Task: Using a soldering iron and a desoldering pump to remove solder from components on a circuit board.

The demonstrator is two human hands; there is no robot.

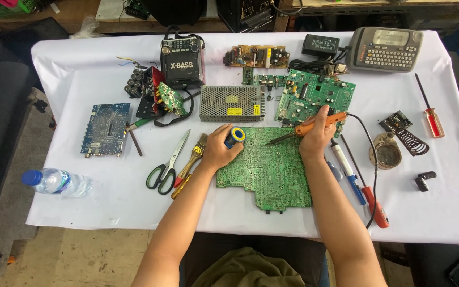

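One orange soldering iron (314,125) in right-hand fingers (320,118), tip leftward; left fingers (223,137) around solder spool (235,136).

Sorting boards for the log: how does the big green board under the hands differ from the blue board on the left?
The large green board is far bigger than the blue board. Its outline is stepped and notched; the blue board is a plain rectangle. The green board lies under both hands, left hand with a solder spool, right hand with a soldering iron; the blue board lies untouched. Both lie flat on the white cloth.
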